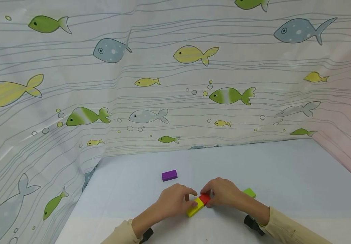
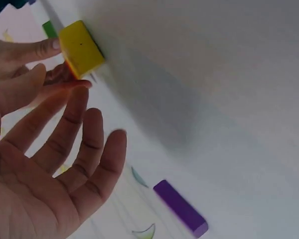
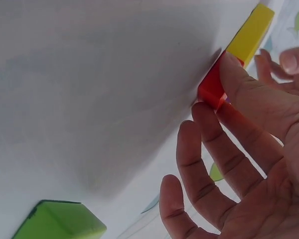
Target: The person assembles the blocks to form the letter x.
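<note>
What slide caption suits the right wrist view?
Right hand pinching a red block set end to end with a yellow block; a green block lies apart.

A makeshift screened booth, judging by the flat, pale white work surface (image 1: 239, 166) walled in by whitish sheeting (image 1: 169, 73) printed with green, yellow and blue-grey fish (creased in places); the wider room cannot be told.

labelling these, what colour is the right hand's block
That block is red, clearest in the right wrist view.

Plain cream sleeves (image 1: 289, 226); black device (image 1: 253, 224) beside each cuff (image 1: 269, 217).
</note>
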Action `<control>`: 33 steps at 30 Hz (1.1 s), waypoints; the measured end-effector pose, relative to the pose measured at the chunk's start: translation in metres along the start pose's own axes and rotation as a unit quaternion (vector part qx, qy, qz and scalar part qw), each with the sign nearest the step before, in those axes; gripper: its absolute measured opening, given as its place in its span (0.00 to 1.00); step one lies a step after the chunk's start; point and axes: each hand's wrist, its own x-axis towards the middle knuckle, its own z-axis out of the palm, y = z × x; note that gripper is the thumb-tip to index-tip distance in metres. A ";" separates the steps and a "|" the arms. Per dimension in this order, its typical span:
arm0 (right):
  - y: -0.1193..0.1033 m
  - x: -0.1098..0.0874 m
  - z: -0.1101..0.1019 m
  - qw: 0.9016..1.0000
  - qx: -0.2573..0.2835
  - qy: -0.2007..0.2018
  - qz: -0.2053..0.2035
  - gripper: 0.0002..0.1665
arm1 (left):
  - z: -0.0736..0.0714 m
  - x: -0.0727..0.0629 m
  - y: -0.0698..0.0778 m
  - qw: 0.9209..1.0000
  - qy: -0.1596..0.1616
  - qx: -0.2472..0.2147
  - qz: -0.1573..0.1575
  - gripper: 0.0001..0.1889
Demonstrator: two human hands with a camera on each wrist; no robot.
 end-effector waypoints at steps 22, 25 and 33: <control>0.000 -0.001 0.001 1.000 -0.001 0.006 -0.010 0.21 | 0.006 0.021 -0.017 0.969 -0.046 -0.240 -0.030 0.10; -0.001 -0.001 0.001 1.000 0.002 0.006 -0.009 0.20 | 0.006 0.022 -0.017 0.969 -0.046 -0.242 -0.029 0.10; 0.001 0.000 0.000 1.000 -0.001 0.006 -0.012 0.21 | 0.006 0.022 -0.016 0.970 -0.041 -0.239 -0.029 0.10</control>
